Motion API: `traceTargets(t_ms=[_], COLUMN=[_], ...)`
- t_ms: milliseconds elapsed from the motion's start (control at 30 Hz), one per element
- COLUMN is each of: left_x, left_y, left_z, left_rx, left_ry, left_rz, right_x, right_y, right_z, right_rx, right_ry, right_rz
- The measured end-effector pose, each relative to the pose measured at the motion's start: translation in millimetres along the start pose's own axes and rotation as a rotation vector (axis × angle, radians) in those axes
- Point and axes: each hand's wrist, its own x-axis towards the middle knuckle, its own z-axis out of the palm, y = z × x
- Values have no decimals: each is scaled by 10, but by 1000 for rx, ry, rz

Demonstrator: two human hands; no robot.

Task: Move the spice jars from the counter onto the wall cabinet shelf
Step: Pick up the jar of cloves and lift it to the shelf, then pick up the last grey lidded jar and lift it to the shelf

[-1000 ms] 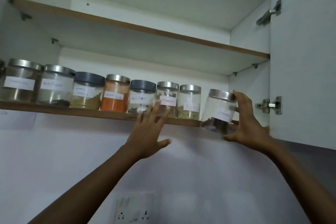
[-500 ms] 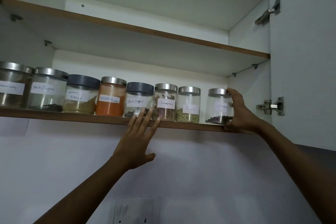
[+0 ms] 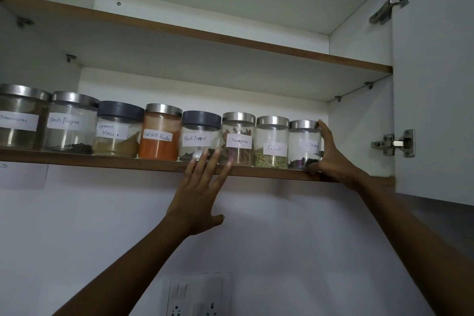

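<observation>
The door (image 3: pixel 433 84) stands open at the right, carried on an upper hinge (image 3: pixel 389 5) and a lower hinge (image 3: pixel 393 143), both metal. An upper shelf (image 3: pixel 179 56) with a brown front edge spans the cabinet interior. A white socket plate (image 3: pixel 197 295) is fitted to the white wall (image 3: pixel 102 226), at the bottom edge of view.

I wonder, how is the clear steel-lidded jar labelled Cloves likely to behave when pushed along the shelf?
The clear steel-lidded Cloves jar holds little at the bottom, so it is probably light. It stands upright on the wooden shelf, so it should slide rather than roll. If glass, bumping the Fennel jar beside it could chip it.
</observation>
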Motion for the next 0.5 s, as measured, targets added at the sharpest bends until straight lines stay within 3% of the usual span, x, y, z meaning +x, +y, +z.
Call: traceTargets(t_ms=[133, 333, 500], left_x=[5, -29, -288], left_y=[-2, 26, 122], left_z=[5, -80, -224], left_rx=[-1, -9, -175], left_ry=[-8, -28, -32], left_rz=[3, 6, 27], right_x=[-55, -451, -925], right_y=[76, 82, -16], right_z=[38, 410, 873], right_rx=[-91, -272, -248], right_ry=[107, 451, 358], right_rz=[-11, -159, -236])
